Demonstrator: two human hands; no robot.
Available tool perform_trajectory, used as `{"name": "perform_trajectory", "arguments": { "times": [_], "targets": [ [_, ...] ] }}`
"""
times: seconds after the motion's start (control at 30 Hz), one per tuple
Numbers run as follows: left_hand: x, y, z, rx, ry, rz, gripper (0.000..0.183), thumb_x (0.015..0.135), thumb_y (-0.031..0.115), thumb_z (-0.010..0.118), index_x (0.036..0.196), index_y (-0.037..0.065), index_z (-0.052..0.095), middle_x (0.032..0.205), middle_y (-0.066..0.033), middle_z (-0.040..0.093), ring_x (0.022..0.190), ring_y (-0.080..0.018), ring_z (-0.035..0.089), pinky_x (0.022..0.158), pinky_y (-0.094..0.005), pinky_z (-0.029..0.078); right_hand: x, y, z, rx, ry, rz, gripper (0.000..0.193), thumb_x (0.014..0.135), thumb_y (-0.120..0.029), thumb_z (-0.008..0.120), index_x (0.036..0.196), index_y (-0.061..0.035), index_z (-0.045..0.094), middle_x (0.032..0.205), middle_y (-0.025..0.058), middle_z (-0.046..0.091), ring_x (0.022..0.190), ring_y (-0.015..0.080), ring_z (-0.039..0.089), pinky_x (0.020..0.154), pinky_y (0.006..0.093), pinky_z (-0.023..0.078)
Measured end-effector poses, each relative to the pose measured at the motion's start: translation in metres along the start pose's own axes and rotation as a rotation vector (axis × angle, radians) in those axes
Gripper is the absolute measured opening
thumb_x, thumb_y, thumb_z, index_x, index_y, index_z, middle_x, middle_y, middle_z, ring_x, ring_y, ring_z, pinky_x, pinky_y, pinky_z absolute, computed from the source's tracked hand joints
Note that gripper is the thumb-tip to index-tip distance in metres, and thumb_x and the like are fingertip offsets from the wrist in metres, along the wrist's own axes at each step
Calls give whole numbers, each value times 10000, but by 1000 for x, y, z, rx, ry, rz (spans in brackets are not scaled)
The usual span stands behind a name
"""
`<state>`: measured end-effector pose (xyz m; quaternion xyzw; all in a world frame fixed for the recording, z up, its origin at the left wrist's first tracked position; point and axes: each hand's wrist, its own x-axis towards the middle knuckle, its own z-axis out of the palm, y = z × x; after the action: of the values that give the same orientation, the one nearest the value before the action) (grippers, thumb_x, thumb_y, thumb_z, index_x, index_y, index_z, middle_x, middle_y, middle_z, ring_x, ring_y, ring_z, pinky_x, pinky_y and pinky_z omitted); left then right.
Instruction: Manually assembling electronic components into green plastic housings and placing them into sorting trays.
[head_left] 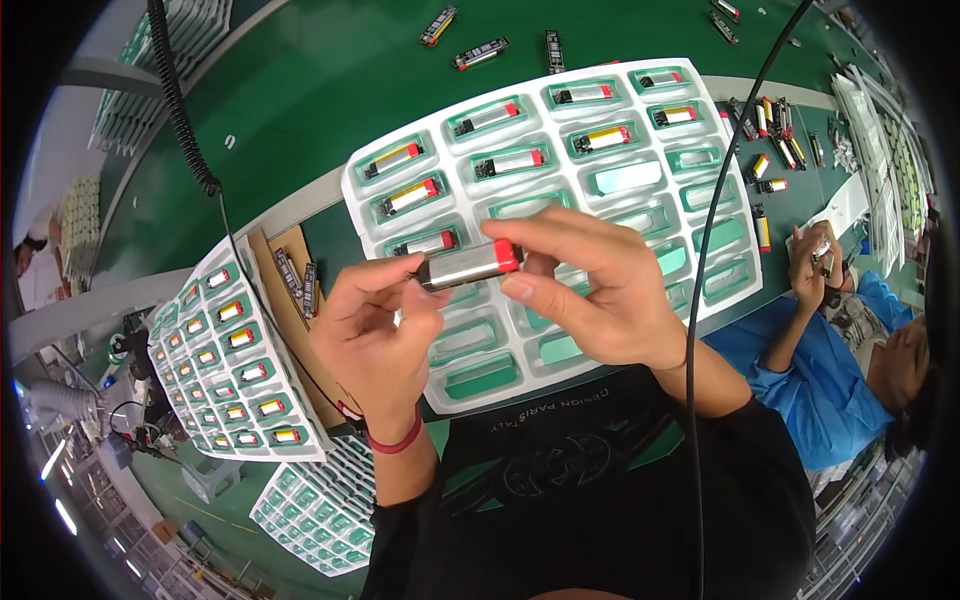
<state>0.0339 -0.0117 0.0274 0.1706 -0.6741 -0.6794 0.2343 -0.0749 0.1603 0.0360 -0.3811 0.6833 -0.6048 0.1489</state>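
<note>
Between both hands I hold a silver battery cell [462, 266] with a red end and a dark other end, level above a white tray [590, 385]. My left hand [375, 330] pinches its dark end between thumb and fingers. The fingers and thumb of my right hand [600, 285] close on the red end. Under my hands, the tray's pockets show green; its far and left pockets hold several similar cells, such as a yellow-and-red cell [408, 197] and a silver-and-red cell [510, 161]. My hands hide some of the middle pockets.
A second filled tray [240, 350] leans at the left beside brown cardboard [300, 330]. Below it lies another tray [315, 515]. Loose cells [780, 130] lie on the green table at right. A black cable [705, 260] hangs across the view. A co-worker [820, 370] sits at right.
</note>
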Motion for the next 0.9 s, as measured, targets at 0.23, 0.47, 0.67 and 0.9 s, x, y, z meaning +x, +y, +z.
{"name": "perform_trajectory", "arguments": {
  "times": [0.23, 0.47, 0.67, 0.9],
  "targets": [
    [7, 3, -11, -144, -139, -92, 204, 853, -70, 638, 1056, -95, 648, 944, -171, 686, 773, -205, 697, 702, -283, 579, -1, 7, -10, -131, -21, -85, 373, 852, -74, 700, 1213, 8, 648, 774, 101, 636, 653, 187, 609, 584, 289, 470],
    [-2, -2, -9, -210, -326, -214, 239, 840, -78, 653, 1077, -102, 665, 991, -221, 673, 808, -226, 700, 722, -297, 599, -37, 21, -24, 17, -25, -45, 409, 773, -103, 773, 1159, -7, 674, 800, 97, 657, 640, 215, 643, 550, 317, 478],
    [6, -12, 16, -241, -462, -360, 226, 877, -28, 642, 1089, -101, 661, 983, -206, 672, 810, -223, 692, 716, -317, 593, -58, 35, -37, 46, 71, -18, 390, 788, -16, 755, 1147, 67, 629, 815, 127, 671, 687, 206, 668, 616, 291, 538],
    [59, -25, 65, 857, -591, 445, 266, 782, 91, 730, 1035, 22, 680, 1013, -86, 653, 876, -263, 617, 758, -345, 511, -63, 37, -59, 725, 398, 216, 314, 924, 2, 588, 1219, 104, 550, 959, 162, 678, 800, 212, 688, 681, 289, 554]
  ]
}}
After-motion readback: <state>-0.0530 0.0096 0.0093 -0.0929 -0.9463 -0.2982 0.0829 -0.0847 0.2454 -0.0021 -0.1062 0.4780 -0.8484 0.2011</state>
